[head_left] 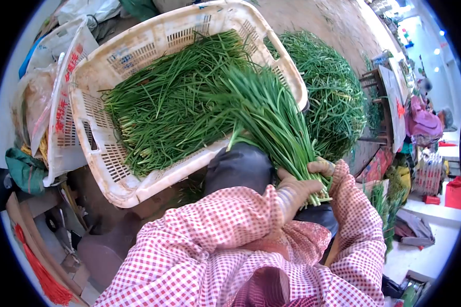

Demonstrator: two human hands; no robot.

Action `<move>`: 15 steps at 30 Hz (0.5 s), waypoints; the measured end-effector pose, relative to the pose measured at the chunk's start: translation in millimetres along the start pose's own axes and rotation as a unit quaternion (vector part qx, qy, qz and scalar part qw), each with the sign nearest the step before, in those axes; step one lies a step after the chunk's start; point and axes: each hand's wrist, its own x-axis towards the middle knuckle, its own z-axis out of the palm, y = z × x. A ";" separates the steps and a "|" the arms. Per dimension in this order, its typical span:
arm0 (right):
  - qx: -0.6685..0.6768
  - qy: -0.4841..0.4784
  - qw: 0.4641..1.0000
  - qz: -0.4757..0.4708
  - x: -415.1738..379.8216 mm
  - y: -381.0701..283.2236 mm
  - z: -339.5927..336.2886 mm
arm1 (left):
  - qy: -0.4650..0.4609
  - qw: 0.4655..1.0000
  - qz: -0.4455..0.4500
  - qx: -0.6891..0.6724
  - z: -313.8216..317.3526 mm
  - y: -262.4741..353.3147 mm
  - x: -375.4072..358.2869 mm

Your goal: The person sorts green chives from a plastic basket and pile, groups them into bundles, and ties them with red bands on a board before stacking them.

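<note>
A thick bunch of garlic chives lies slantwise over my knees, its green tips reaching over the rim of a white plastic basket. My left hand is wrapped round the pale stem end. On the other side of the same stems, my right hand is closed with bent fingers against them. Cut stem ends stick out just below both hands. Inside the basket, more chives lie in a broad layer.
A large heap of loose chives stands right of the basket. On the left are a white bag with red print and a bundle of red ties. A small table stands at the right, with a pink bag beyond it.
</note>
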 end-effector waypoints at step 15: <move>0.192 -0.195 0.962 0.021 -17.7 71.7 -15.8 | -0.172 0.983 0.063 -0.027 -50.0 -33.1 -49.8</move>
